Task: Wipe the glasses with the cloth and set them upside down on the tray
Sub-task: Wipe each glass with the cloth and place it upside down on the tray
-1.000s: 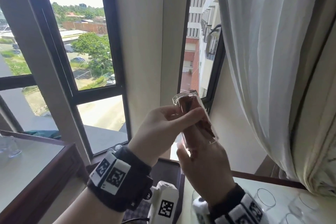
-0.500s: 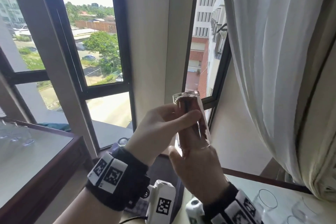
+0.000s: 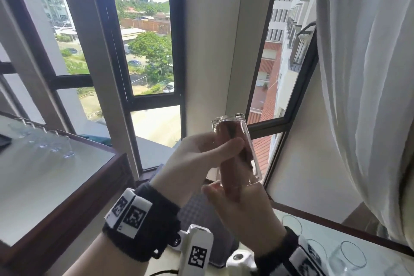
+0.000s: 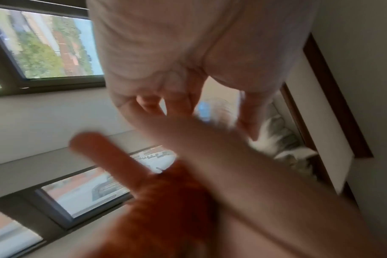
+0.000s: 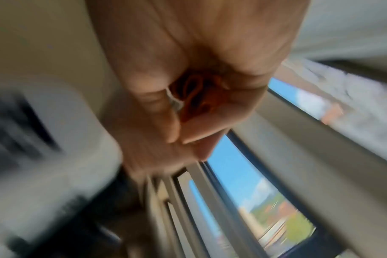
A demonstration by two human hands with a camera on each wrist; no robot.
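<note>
A clear square glass (image 3: 228,120) is held up before the window, base up and mouth down. My left hand (image 3: 224,148) grips it from the left, thumb across the front. My right hand (image 3: 230,186) comes from below, its fingers pushed up inside the glass with a rust-brown cloth (image 3: 235,132). In the right wrist view the curled fingers (image 5: 157,111) bunch that cloth (image 5: 194,97). The left wrist view is blurred and shows the cloth (image 4: 166,200) below my left palm (image 4: 188,52). A dark tray (image 3: 197,213) lies below, between my wrists.
Several clear glasses (image 3: 349,255) stand mouth up on the pale table at the lower right. More glasses (image 3: 56,143) stand on the wood-edged table (image 3: 67,186) at the left. A white curtain (image 3: 363,74) hangs close at the right; window frames are straight ahead.
The glass has gone from leaning right to nearly upright while both hands keep their hold. The head view has swung, bringing more of the left table into sight.
</note>
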